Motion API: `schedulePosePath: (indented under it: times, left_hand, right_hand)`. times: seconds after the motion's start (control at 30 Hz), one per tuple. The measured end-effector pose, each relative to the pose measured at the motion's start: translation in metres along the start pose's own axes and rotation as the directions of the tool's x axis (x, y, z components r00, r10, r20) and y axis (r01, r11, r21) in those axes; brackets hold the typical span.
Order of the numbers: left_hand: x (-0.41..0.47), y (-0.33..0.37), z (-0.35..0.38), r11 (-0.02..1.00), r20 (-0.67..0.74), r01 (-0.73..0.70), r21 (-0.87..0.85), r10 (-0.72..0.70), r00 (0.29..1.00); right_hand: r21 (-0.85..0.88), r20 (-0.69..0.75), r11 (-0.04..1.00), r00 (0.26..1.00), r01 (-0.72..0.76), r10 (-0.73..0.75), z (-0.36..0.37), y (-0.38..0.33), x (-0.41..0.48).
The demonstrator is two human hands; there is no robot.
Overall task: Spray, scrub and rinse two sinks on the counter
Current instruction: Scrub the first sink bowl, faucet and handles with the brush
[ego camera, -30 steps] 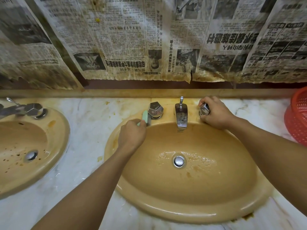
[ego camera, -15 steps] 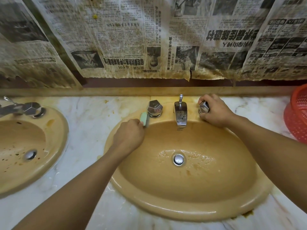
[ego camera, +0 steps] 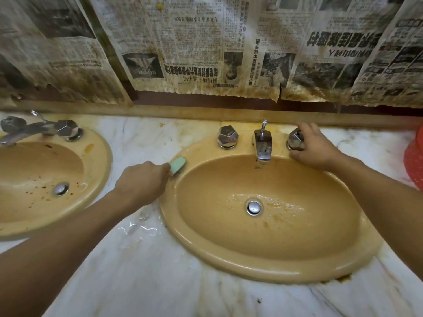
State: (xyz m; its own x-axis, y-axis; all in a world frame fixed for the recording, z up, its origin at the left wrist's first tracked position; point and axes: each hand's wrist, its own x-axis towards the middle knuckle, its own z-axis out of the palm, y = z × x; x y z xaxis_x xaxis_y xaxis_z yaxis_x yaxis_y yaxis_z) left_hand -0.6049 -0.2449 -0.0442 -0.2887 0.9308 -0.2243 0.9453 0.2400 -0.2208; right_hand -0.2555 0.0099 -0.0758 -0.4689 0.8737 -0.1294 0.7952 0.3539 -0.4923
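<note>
A tan oval sink (ego camera: 229,259) sits in front of me, with a wet patch around its chrome drain (ego camera: 253,207). My left hand (ego camera: 142,183) grips a mint-green scrub brush (ego camera: 178,164) pressed on the sink's upper-left rim. My right hand (ego camera: 317,147) curls round the right chrome tap knob (ego camera: 295,139). The chrome spout (ego camera: 262,145) and the left knob (ego camera: 227,137) stand between the hands. No water stream shows at the spout. A second tan sink (ego camera: 96,179) with brown specks lies at the left.
The marble counter (ego camera: 146,266) is wet and stained between the sinks. Stained newspaper (ego camera: 206,46) covers the wall behind. A red plastic basket (ego camera: 415,165) stands at the right edge. The left sink has its own chrome tap (ego camera: 34,129).
My left hand has drawn the brush from beside the left knob down and leftward along the rim. The right hand stays on the right knob.
</note>
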Motion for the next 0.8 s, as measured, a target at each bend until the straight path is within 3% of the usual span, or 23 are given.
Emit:
schedulePosePath:
  times: [0.13, 0.3, 0.43, 0.57, 0.8]
  left_hand:
    - [-0.025, 0.011, 0.016, 1.000, -0.023, 0.009, -0.002, -0.010, 1.000]
    - [-0.033, 0.005, 0.022, 0.999, -0.031, 0.039, -0.007, -0.039, 0.999]
    - [-0.028, 0.017, 0.023, 0.998, -0.016, 0.054, -0.029, -0.054, 0.998]
    - [-0.087, 0.009, 0.032, 0.999, -0.005, 0.023, -0.029, -0.024, 1.000]
    - [-0.066, 0.012, 0.025, 0.999, -0.016, 0.040, 0.022, -0.040, 0.999]
  right_hand:
    - [0.161, -0.106, 0.984, 0.989, -0.081, 0.099, 0.011, 0.006, -0.040]
    - [-0.177, -0.054, 0.984, 0.998, -0.026, 0.017, 0.039, 0.032, -0.124]
    - [-0.367, 0.142, 0.930, 0.990, 0.031, 0.023, 0.057, 0.038, -0.181]
    - [-0.540, 0.216, 0.838, 0.975, 0.079, 0.048, 0.064, 0.028, -0.213]
    - [-0.593, 0.166, 0.804, 0.984, 0.053, 0.057, 0.075, 0.031, -0.223]
